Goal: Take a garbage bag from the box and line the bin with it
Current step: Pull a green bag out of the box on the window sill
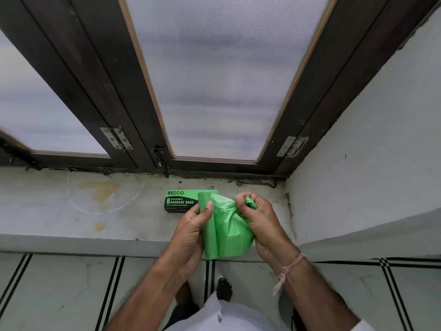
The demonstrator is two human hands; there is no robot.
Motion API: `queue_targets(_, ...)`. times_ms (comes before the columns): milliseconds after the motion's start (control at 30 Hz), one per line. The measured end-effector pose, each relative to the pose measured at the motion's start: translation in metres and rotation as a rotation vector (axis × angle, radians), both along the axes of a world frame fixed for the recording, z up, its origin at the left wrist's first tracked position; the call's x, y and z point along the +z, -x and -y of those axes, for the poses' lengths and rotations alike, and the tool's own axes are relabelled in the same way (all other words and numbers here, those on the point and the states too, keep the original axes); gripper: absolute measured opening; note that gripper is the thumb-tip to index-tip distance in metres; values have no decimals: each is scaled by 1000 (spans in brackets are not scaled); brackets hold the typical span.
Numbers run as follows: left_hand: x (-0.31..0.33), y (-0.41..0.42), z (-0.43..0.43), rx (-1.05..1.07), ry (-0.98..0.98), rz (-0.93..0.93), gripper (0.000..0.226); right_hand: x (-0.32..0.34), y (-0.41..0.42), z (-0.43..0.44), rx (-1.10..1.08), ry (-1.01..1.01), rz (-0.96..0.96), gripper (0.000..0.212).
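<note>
Left hand (pixel 191 225) curls around smooth green bag roll (pixel 208 231); right hand (pixel 256 216) fists crinkled loose film, box (pixel 181 201) just beyond.

A pale stone window ledge (pixel 59 211) runs under the window. 1 green box (pixel 181 201) of garbage bags lies flat on it. Yellow stains (pixel 100 191) mark the ledge left of the box.

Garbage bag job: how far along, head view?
Done: the roll of green bags is out of the box, which sits on the sill. In hand: the left hand holds the roll while the right hand pulls a bag off it. Left: separating the bag and lining the bin, which is not in view.
</note>
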State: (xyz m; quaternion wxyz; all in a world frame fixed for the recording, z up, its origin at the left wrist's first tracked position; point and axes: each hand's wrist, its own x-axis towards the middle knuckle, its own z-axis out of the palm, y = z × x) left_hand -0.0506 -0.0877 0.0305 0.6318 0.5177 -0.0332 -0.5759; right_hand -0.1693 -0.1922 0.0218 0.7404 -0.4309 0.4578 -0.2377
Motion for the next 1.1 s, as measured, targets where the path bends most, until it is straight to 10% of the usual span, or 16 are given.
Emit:
queue_targets(333,1,1,-3,-15,-30,26,37,13,-1,-2,161,29,-9,36)
queue_targets(767,-1,-1,-1,38,-26,-11,50,-6,1,9,33,59,-33,5)
queue_targets(1100,-3,-1,-2,37,-31,-8,40,9,2,7,175,-2,-34,42)
